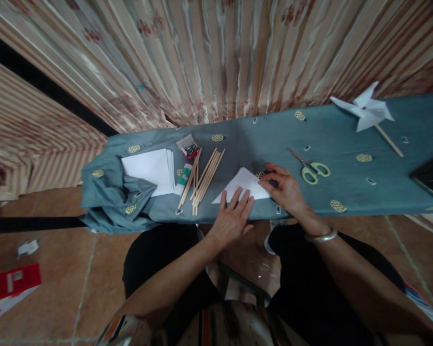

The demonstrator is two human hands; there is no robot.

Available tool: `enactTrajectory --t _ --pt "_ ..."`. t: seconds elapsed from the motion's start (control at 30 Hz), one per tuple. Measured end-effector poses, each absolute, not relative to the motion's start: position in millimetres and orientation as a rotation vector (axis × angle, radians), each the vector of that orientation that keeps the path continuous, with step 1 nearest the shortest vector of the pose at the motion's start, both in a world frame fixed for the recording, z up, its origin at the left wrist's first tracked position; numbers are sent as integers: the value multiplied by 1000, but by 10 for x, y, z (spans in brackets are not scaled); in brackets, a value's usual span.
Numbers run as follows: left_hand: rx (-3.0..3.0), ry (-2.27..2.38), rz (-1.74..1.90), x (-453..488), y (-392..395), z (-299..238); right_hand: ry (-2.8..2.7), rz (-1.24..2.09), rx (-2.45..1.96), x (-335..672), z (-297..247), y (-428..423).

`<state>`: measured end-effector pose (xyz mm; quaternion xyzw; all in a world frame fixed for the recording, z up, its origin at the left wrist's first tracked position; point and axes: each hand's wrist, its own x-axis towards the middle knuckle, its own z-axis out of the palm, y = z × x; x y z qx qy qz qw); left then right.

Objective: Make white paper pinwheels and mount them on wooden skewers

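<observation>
On the cloth-covered table (346,139), you are flattening the folded white paper (243,185) near its front edge: left hand (233,218) lying open, fingers spread; right hand (285,190) pressing its right corner with curled fingertips, gripping nothing. Keeping the edges aligned should be sharpening the crease.

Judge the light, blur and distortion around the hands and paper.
Head view: dim, even light, no glare; the white paper under the left hand and right hand stands out bright, with only faint shadows; wide-angle bending bows the table and fans the curtain stripes; hands sharp, corners softer.
</observation>
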<state>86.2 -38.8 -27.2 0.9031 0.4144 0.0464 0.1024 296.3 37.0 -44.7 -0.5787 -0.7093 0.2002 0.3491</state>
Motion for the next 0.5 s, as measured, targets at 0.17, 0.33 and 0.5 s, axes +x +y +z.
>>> enactTrajectory --t 0.17,0.33,0.5 --pt "2658 1225 112 871 -386 -246 -1854 478 -1516 2939 -423 367" --pt "2669 1230 129 874 -384 -249 -1891 433 -1525 2933 -413 355" --pt "2688 1240 113 878 -380 -256 -1959 328 -1485 2922 -427 335"
